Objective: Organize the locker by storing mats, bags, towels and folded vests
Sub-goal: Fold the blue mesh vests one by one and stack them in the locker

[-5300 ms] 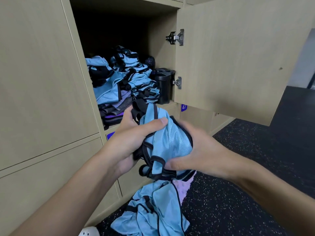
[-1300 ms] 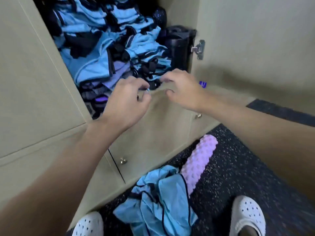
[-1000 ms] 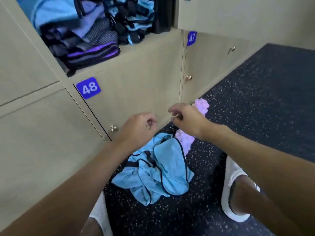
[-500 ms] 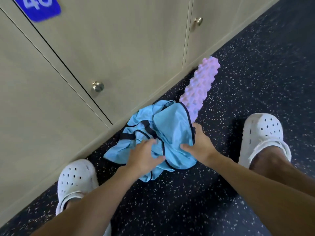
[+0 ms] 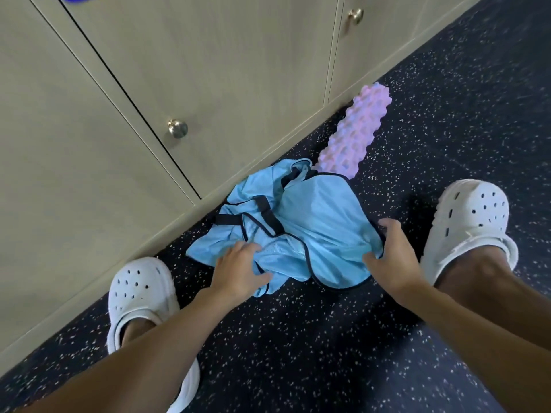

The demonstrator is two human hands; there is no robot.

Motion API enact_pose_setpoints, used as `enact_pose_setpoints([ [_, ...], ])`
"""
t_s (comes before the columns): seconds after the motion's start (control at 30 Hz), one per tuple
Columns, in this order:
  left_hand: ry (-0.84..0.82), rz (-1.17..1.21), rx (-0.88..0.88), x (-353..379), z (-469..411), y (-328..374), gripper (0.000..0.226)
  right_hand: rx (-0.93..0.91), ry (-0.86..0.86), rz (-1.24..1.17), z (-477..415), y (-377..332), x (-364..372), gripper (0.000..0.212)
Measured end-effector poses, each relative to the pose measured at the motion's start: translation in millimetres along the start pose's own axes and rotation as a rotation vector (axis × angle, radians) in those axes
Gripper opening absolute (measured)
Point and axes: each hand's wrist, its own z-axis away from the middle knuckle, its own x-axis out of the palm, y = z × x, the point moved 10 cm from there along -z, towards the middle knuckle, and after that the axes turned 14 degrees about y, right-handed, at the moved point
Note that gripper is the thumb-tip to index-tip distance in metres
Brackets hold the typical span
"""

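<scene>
A crumpled light-blue vest with black trim [image 5: 310,222] lies on the dark speckled floor at the foot of the lockers. My left hand [image 5: 238,269] lies on its near left part, fingers curled into the cloth. My right hand [image 5: 390,257] grips its near right edge, thumb under the hem. The open locker with the stored vests is out of view above.
A bumpy lilac foam roller [image 5: 354,135] lies beyond the vest, along the locker base. Closed lower locker doors with round metal knobs [image 5: 177,128] fill the top left. My two white clogs, left [image 5: 140,293] and right [image 5: 474,216], stand either side of the vest.
My hands left the locker shelf and dropped to the floor as the view tilted down. Both now hold the vest, and its right side is spread wider than half a second ago.
</scene>
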Motion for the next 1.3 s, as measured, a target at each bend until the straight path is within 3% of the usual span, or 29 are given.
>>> enact_pose_setpoints([
  [0.17,0.177,0.086,-0.081,-8.8,3.7,-8.9,0.050,-0.293,0.129,0.199,12.5,-35.8,2.6,0.056],
  [0.33,0.168,0.032,-0.201,0.2,6.0,-26.0,0.038,-0.373,0.122,0.288,21.1,-50.5,17.9,0.046],
  [0.47,0.167,0.023,-0.247,7.3,8.2,-30.4,0.054,-0.407,0.075,0.277,25.4,-58.3,28.8,0.045],
  [0.5,0.182,0.053,-0.270,7.5,8.9,-31.6,0.048,-0.416,0.061,0.271,26.9,-61.4,31.5,0.044],
  [0.57,0.231,0.165,-0.315,4.0,7.4,-35.2,0.015,-0.438,0.030,0.242,30.2,-70.5,37.7,0.043],
  [0.6,0.267,0.236,-0.345,-1.5,5.3,-37.1,0.009,-0.451,0.015,0.228,32.1,-75.2,40.9,0.042],
  [0.63,0.307,0.295,-0.362,-8.0,0.6,-38.4,0.020,-0.468,0.002,0.217,33.6,-79.7,43.9,0.041],
  [0.77,0.399,0.347,-0.263,-34.6,-43.4,-32.0,0.036,-0.538,-0.029,0.201,35.5,-94.2,57.2,0.043],
  [0.9,0.280,0.173,-0.195,-28.8,-86.1,-26.9,0.050,-0.555,-0.047,0.203,30.5,-100.6,69.1,0.045],
  [1.03,0.234,0.007,-0.177,-22.8,-100.7,-26.3,0.027,-0.546,-0.051,0.188,25.0,-102.4,70.3,0.045],
  [1.3,0.335,0.160,0.058,-97.6,-71.7,15.2,0.017,-0.489,-0.067,0.145,16.2,-116.0,47.0,0.046],
])
